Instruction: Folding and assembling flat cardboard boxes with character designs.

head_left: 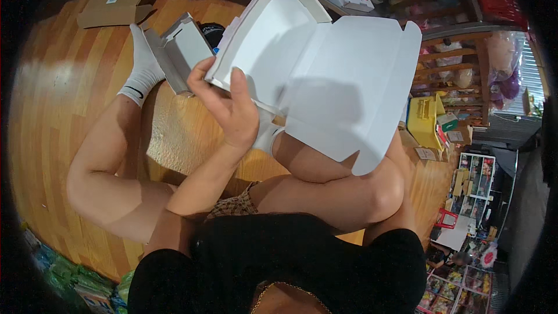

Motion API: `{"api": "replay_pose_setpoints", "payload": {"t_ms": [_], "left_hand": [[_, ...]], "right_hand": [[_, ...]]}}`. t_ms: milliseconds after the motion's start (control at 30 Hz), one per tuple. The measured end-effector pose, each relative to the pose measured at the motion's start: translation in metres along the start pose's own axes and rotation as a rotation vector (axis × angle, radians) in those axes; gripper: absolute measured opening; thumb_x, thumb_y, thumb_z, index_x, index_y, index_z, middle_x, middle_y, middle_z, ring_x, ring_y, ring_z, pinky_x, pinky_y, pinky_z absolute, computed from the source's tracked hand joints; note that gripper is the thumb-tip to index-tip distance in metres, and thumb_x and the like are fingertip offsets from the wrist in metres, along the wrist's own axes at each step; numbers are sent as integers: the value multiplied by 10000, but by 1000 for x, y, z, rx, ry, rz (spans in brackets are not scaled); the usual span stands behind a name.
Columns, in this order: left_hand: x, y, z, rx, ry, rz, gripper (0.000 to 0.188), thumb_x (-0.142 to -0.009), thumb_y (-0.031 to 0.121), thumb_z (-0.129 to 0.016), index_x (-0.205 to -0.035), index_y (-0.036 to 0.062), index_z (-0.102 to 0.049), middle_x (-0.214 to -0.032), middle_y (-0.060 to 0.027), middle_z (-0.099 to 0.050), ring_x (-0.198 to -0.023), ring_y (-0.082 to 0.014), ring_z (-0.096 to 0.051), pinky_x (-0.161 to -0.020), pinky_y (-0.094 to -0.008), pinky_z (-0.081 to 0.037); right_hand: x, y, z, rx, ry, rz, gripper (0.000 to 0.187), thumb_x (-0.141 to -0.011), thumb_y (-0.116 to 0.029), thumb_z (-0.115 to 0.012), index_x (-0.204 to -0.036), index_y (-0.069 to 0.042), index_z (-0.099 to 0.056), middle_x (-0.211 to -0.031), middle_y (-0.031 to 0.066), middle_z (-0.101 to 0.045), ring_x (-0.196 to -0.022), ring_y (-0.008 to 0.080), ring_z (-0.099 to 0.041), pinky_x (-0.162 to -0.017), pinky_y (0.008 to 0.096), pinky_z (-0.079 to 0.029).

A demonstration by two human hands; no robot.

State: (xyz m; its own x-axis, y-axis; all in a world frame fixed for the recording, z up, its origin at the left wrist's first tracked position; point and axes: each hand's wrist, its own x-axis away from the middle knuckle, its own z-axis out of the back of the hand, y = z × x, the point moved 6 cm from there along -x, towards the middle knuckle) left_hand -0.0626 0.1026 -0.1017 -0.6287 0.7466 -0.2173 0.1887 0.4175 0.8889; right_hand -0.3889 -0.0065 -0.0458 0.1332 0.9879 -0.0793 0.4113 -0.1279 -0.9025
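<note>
A white cardboard box [273, 29] with its lid [343, 87] folded open hangs tilted above my legs; its inside is plain white and bare. My left hand [232, 110] grips the near left corner of the box, thumb against the front wall and fingers around the side. My right arm goes up past my knee and out of sight behind the lid, so the right hand is hidden. Beyond my left hand, a smaller open grey-white box [180, 52] rests on the floor against my left foot.
A flattened brown carton [116, 3] lies at the far left on the wooden floor [52, 116]. To the right are a yellow bin [422, 119], small boxes and a slatted wooden rack [453, 70]. Green plastic packages [70, 276] sit at the lower left.
</note>
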Motion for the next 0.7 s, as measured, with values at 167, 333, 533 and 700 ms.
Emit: {"api": "replay_pose_setpoints", "payload": {"t_ms": [167,333,533,700], "left_hand": [[14,15,-6,160,-119,-124,479,-799,99,-584,-1153,26,-270,-1168,-164,-354,-1065,-208,-389,-933,-349,-315],[23,20,-5,141,-238,-106,437,-774,80,-593,-1083,33,-287,-1189,-194,-379,-1063,-211,-412,-928,-345,-333],[32,-5,-8,488,-481,579,458,-824,216,-542,-1169,29,-306,-1114,-155,-458,-1041,-179,-452,-890,-324,-376],[25,-15,-24,494,-637,768,586,-795,227,-579,-1262,13,-298,-1168,-132,-457,-1070,-180,-459,-884,-314,-391]], "right_hand": [[6,-27,-53,-26,-139,96,613,-836,-478,-457,-1258,-38,-401,-1196,128,-487,-1065,227,-489,-920,341,-396],[36,-32,-90,-38,-277,118,671,-800,-505,-505,-1287,-61,-382,-1225,110,-471,-1089,217,-473,-938,334,-380],[60,-8,-103,190,-139,-83,740,-716,-478,-600,-1306,-85,-386,-1246,95,-463,-1108,215,-461,-952,332,-366],[68,9,-108,279,-68,-281,730,-714,-394,-608,-1305,-34,-377,-1239,115,-468,-1095,217,-475,-927,321,-384]]}}
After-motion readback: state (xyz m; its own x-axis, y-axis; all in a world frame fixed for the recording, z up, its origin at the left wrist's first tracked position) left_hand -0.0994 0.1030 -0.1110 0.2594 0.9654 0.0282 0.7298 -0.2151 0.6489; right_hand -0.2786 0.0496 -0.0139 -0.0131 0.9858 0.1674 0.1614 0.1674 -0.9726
